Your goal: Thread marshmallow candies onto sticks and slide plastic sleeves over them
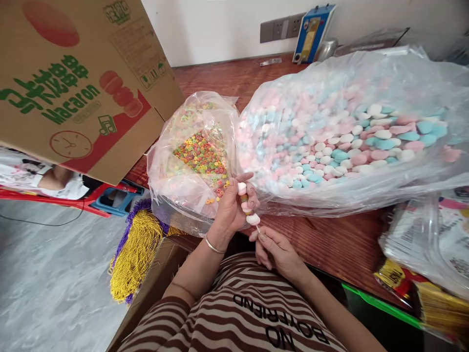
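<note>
My left hand (233,201), with a bangle at the wrist, is closed around a candy skewer (244,198). White and pink marshmallows alternate with small coloured rings along it. Below them, my right hand (276,248) pinches the thin stick at the skewer's lower end. Just beyond my left hand lies an open clear bag of small coloured rings (201,156) in red, orange, yellow and green. To its right, a large open plastic bag of marshmallows (330,151) holds flat white, pink and blue pieces.
A cardboard box (120,83) printed "Macaron" stands at the left. Gold and purple bead strands (139,254) hang beside a lower open carton (156,274). A blue device (314,34) stands by the wall sockets. Plastic packages (432,234) and gold ties (439,308) lie at the right.
</note>
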`<state>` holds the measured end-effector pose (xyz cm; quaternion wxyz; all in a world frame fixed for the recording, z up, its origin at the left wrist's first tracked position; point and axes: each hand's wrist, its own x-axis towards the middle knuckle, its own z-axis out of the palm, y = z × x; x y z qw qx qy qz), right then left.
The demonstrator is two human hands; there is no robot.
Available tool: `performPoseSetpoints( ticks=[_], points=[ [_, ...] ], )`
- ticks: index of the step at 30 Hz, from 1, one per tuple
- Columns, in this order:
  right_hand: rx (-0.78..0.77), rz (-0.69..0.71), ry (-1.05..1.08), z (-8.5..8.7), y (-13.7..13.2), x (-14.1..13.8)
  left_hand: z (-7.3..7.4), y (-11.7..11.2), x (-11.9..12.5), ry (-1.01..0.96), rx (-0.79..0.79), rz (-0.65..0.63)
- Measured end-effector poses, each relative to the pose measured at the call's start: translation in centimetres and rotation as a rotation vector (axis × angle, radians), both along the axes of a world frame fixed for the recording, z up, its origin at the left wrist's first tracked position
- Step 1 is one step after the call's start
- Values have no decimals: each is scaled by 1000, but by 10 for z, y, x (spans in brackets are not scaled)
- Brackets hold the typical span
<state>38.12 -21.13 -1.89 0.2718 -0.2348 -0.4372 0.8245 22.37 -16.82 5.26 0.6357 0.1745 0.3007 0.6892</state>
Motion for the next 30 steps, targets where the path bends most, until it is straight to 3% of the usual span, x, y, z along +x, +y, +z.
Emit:
performPoseSetpoints(
  ticks=[3, 6, 8, 10, 13, 20, 25, 27, 30],
  points=[
    [273, -285, -217, 6, 1, -3, -3, 1, 9, 18, -24, 106],
    [683, -559, -457, 14, 7, -6, -6, -1, 18, 19, -47, 131],
    [900, -616, -567, 19, 12, -7, -7, -4, 23, 22, -63, 112],
    [992, -637, -623, 24, 17, -9, -9, -6, 28, 28, -82, 95],
    [960, -631, -595, 27, 22, -10, -10, -10, 32, 44, -98, 61],
    [627, -516, -422, 21, 20, 2, -2, -19, 26, 139, -4, 3],
    [634, -385, -615, 12, 8, 28, -1, -20, 14, 128, 26, 110],
    [662, -333, -642, 11, 3, 34, -4, -21, 13, 112, -15, 87],
    [693, -376, -631, 9, 0, 34, -9, -23, 18, 75, -77, 48]
  ],
)
